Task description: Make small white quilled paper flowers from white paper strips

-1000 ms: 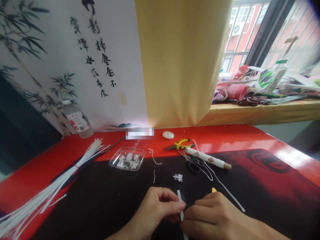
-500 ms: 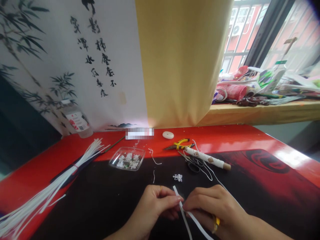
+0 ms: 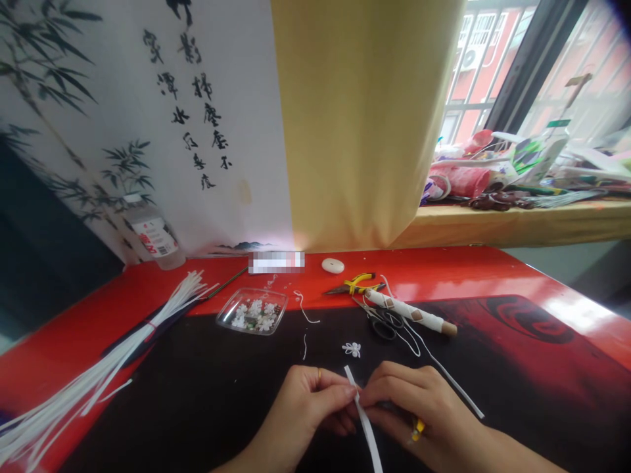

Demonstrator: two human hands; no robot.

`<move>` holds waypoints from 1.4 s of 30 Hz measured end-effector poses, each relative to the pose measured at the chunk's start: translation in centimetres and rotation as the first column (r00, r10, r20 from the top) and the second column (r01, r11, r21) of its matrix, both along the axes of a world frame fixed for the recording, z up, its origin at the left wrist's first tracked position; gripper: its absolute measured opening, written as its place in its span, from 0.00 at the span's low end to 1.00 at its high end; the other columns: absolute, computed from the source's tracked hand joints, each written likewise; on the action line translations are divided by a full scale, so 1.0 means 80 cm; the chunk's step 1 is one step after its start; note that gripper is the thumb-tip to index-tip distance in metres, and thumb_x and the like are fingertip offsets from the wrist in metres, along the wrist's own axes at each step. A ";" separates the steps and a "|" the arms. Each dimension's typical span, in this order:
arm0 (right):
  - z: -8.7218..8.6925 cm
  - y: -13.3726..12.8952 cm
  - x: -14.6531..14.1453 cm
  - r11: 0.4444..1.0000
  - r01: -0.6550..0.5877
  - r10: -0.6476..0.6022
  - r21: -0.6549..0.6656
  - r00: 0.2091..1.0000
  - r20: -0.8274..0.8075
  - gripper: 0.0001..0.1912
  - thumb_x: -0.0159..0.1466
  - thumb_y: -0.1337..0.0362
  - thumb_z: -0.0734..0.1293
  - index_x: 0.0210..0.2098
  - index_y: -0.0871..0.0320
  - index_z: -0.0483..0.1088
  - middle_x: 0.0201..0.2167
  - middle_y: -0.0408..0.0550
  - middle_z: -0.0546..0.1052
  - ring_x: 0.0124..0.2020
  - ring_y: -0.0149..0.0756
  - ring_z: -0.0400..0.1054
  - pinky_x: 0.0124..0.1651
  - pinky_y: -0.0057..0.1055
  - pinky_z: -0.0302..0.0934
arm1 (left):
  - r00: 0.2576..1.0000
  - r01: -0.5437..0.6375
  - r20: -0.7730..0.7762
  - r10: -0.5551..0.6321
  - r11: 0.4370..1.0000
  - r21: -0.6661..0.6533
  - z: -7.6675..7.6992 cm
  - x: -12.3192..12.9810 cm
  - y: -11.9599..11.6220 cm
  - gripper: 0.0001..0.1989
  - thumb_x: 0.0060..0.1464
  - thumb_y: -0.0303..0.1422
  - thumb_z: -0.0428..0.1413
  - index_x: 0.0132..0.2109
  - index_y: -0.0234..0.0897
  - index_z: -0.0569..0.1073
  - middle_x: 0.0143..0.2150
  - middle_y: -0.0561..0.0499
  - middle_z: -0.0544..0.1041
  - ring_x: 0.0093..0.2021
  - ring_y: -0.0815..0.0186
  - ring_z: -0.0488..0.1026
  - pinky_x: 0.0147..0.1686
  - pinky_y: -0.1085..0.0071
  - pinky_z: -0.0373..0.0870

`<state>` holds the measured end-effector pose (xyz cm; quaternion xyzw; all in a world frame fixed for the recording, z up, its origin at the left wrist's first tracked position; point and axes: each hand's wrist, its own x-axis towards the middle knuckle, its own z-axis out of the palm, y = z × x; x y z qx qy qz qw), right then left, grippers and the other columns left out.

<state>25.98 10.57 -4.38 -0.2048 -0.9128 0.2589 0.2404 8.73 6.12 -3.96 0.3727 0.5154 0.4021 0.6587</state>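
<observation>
Near the bottom centre, my left hand (image 3: 315, 404) pinches a flat white strip (image 3: 366, 430) between thumb and forefinger. The strip's short upper end sticks up past the fingertips, and its long part runs down out of view. My right hand (image 3: 414, 404) has its fingertips closed at the same spot on the strip, touching my left fingers. Something yellow (image 3: 418, 429) shows at its curled fingers. Just beyond the hands, a small white knotted ornament (image 3: 351, 349) lies on the black mat (image 3: 197, 387).
A clear tray (image 3: 224, 322) of white flowers, black scissors (image 3: 383, 328), yellow pliers (image 3: 359, 284), a cord-wrapped stick (image 3: 409, 311) and a white oval piece (image 3: 332, 265) lie farther back. White strips (image 3: 123, 355) are bundled left, near a bottle (image 3: 158, 243).
The strip's lower part now shows as one band instead of two separate ones. My right hand has turned slightly, and the view has shifted a little.
</observation>
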 end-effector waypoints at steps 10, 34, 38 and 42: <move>0.004 -0.007 0.002 0.986 0.040 -0.044 0.160 0.999 0.022 0.09 0.61 0.72 0.57 0.38 0.58 0.65 0.28 0.45 0.71 0.26 0.29 0.66 0.27 0.25 0.60 | 0.996 0.001 0.087 0.003 0.999 -0.044 0.001 0.002 -0.001 0.08 0.46 0.30 0.55 0.25 0.30 0.76 0.20 0.51 0.74 0.22 0.73 0.68 0.25 0.77 0.63; 0.000 -0.010 -0.011 0.869 0.190 -0.234 -0.456 0.971 -0.041 0.08 0.60 0.63 0.60 0.26 0.59 0.65 0.23 0.42 0.69 0.24 0.28 0.62 0.27 0.24 0.57 | 0.999 -0.025 -0.029 0.029 0.990 0.141 0.005 0.005 -0.009 0.09 0.45 0.32 0.56 0.25 0.31 0.77 0.19 0.51 0.74 0.23 0.71 0.69 0.25 0.76 0.65; 0.003 -0.011 -0.012 0.769 0.166 -0.242 -0.618 0.969 -0.042 0.09 0.60 0.61 0.60 0.27 0.60 0.63 0.22 0.43 0.69 0.25 0.29 0.63 0.28 0.25 0.57 | 0.999 -0.015 -0.037 0.021 0.988 0.152 0.002 0.005 -0.009 0.08 0.45 0.32 0.56 0.27 0.31 0.77 0.20 0.51 0.74 0.23 0.70 0.69 0.25 0.75 0.65; 0.003 -0.011 -0.013 0.673 0.082 -0.222 -0.735 0.970 -0.095 0.10 0.60 0.59 0.60 0.27 0.60 0.62 0.23 0.44 0.69 0.26 0.30 0.63 0.29 0.27 0.57 | 0.998 -0.005 -0.069 0.017 0.986 0.168 0.005 0.005 -0.009 0.08 0.45 0.32 0.55 0.25 0.32 0.77 0.20 0.51 0.74 0.23 0.70 0.68 0.25 0.75 0.65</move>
